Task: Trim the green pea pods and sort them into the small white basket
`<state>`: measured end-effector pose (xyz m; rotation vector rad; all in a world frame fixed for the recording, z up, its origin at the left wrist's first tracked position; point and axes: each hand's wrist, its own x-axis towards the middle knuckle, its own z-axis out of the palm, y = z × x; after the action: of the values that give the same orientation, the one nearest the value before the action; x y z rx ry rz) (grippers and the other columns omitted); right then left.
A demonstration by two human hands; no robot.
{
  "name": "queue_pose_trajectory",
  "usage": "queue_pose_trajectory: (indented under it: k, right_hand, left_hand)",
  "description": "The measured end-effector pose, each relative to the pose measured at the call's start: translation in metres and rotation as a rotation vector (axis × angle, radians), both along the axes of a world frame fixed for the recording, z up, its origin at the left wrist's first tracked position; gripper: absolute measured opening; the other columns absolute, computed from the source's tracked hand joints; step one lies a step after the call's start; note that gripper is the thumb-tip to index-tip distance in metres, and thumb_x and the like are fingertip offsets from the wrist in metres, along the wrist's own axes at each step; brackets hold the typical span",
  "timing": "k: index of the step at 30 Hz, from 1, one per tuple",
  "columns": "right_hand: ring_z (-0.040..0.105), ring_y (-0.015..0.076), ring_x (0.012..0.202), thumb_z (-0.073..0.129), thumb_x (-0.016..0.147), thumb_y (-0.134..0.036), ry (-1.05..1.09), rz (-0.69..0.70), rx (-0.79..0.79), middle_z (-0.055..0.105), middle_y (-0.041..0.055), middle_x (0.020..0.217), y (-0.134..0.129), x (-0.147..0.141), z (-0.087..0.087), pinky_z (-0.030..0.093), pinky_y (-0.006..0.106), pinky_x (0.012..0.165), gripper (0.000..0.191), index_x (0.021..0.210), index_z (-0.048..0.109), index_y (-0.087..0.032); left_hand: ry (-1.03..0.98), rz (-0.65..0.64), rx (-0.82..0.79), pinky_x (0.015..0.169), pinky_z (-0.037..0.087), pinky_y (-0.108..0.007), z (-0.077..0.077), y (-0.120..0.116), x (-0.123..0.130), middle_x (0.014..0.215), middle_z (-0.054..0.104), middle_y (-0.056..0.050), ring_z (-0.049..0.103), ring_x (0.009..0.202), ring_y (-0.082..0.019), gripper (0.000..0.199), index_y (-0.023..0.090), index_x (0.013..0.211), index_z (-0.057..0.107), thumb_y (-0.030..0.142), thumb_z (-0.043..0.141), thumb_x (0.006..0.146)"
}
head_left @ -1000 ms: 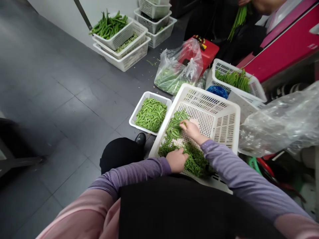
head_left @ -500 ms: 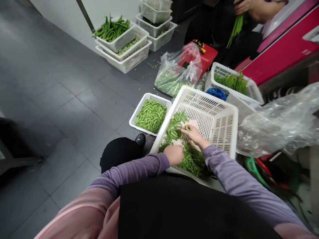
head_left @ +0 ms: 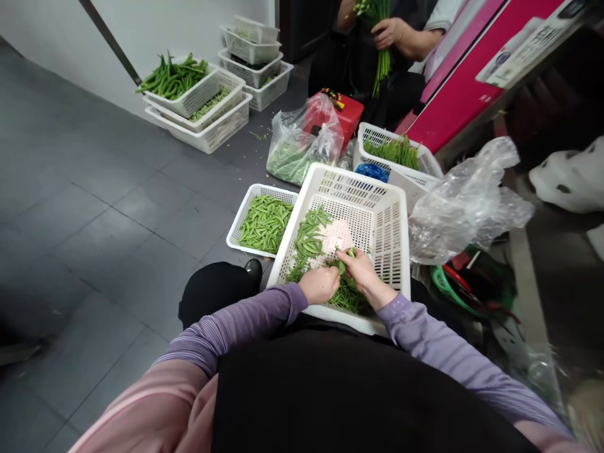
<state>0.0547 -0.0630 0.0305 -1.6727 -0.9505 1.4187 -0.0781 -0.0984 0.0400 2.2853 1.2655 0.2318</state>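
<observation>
A large white slatted basket [head_left: 401,251] stands in front of me, against my lap. Inside it, loose green pea pods [head_left: 309,236] lie along the left side, and a heap of thin green trimmings [head_left: 349,296] fills the near end. My right hand [head_left: 365,274] is closed over the trimmings, with pea pods between its thumb and fingers. My left hand [head_left: 321,284] is closed beside it, its fingertips at a pea pod [head_left: 341,267] between the two hands. Just left of the basket sits a smaller white basket [head_left: 231,236] full of pea pods [head_left: 265,223].
Stacked white baskets [head_left: 224,129] with green peppers [head_left: 174,75] stand by the wall. Beyond my basket are a clear bag of greens [head_left: 292,154], a red stool [head_left: 346,116] and another basket [head_left: 431,167]. A co-worker's hand [head_left: 389,33] holds green stalks. Crumpled plastic [head_left: 467,204] lies at right.
My right hand has come back from the loose pods toward my left hand, carrying pea pods. The view has shifted right, showing more of the co-worker.
</observation>
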Motion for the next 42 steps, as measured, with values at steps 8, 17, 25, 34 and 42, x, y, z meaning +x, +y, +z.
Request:
queue_pose_trajectory:
  k: [8,17,25,34,42]
  right_hand:
    - [0.037,0.0055,0.041,0.068,0.057,-0.036,-0.139,0.193,0.048,0.047,-0.0062,0.051,-0.017,-0.003,0.004,0.028,0.018,0.036,0.028,0.065,0.050,-0.016]
    - [0.029,0.0019,0.036,0.070,0.059,-0.040,0.282,0.377,-0.222,0.049,-0.0051,0.058,-0.029,0.039,0.018,0.020,0.015,0.031,0.033,0.071,0.050,-0.016]
    - [0.029,0.0022,0.036,0.068,0.062,-0.043,0.220,0.388,-0.255,0.052,-0.0040,0.059,-0.034,0.047,0.011,0.019,0.015,0.031,0.034,0.075,0.051,-0.016]
    - [0.046,0.0086,0.051,0.066,0.066,-0.037,-0.058,1.054,-0.005,0.055,-0.0038,0.057,-0.024,0.043,0.047,0.034,0.019,0.048,0.022,0.070,0.057,-0.017]
    - [0.047,0.0083,0.045,0.053,0.073,-0.046,0.133,-0.172,0.144,0.053,-0.0041,0.060,0.032,0.015,-0.020,0.041,0.022,0.045,0.028,0.075,0.041,-0.021]
  left_hand:
    - [0.022,-0.042,0.016,0.064,0.045,-0.031,0.004,-0.005,0.003,0.071,0.064,-0.011,0.060,0.066,-0.021,0.024,0.013,0.075,0.062,0.027,0.042,0.075]
    - [0.083,0.347,-0.114,0.064,0.043,-0.027,0.002,0.024,-0.028,0.072,0.062,-0.006,0.058,0.068,-0.017,0.031,0.015,0.080,0.063,0.028,0.034,0.080]
    - [0.036,-0.101,0.132,0.073,0.045,-0.028,0.007,-0.006,-0.003,0.103,0.054,-0.010,0.056,0.088,-0.018,0.033,0.017,0.113,0.048,0.024,0.039,0.083]
    - [-0.407,-0.232,-0.762,0.052,0.042,-0.020,0.022,0.010,-0.015,0.052,0.050,0.002,0.048,0.046,-0.008,0.026,0.015,0.067,0.055,0.030,0.040,0.082]
    - [-0.214,0.022,-0.424,0.062,0.045,-0.027,-0.004,0.005,-0.006,0.064,0.053,-0.004,0.054,0.062,-0.014,0.025,0.013,0.073,0.058,0.023,0.037,0.080]
